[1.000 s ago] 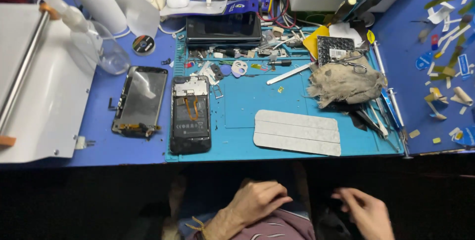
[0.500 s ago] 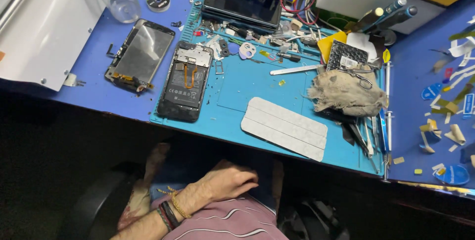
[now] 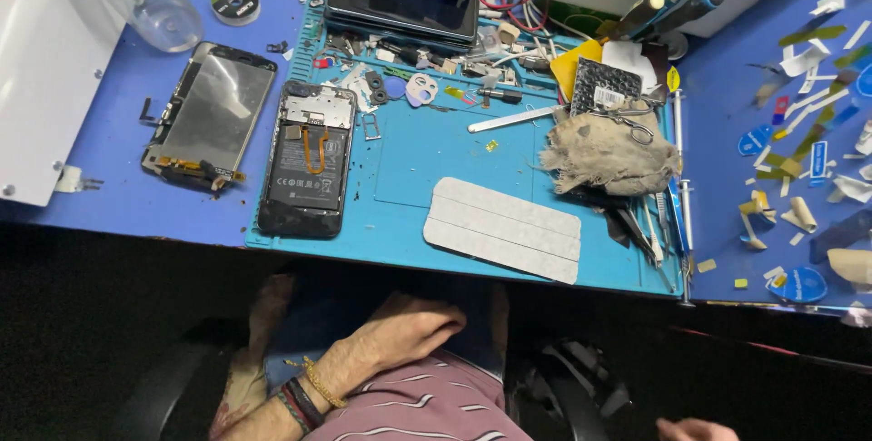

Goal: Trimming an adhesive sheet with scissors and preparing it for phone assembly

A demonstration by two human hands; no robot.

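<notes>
Fingers of the left hand (image 3: 404,332) lie curled loosely over the person's lap, below the edge of the tabletop (image 3: 118,105), closed on nothing that shows. Only a sliver of the right hand (image 3: 695,429) appears at the bottom edge, and I cannot tell how its fingers stand or whether they hold anything. Both hands are well apart from the work.

Nearest to them, on the teal mat (image 3: 409,150), lies the opened phone (image 3: 306,158), back cover off, with its battery, a looping orange flex cable and the upper board exposed. Just to its left, on the bare blue surface, rests the detached screen (image 3: 211,116), face up, with some cable ends showing along its near edge. A pale ribbed pad (image 3: 504,227) sits near the front of the mat, and a grimy cloth (image 3: 610,152) lies to the right, beside a row of tweezers and thin tools (image 3: 677,196). Small screws and parts (image 3: 400,87) are scattered at the back of the mat, in front of a dark tablet (image 3: 401,0).

Judging from this, disassembly looks largely done: the phone is open and the screen is separated. Nothing yet seems refitted; the cover is off, the parts are loose, so reassembly appears to be wholly ahead. At this moment no tool is in hand.
</notes>
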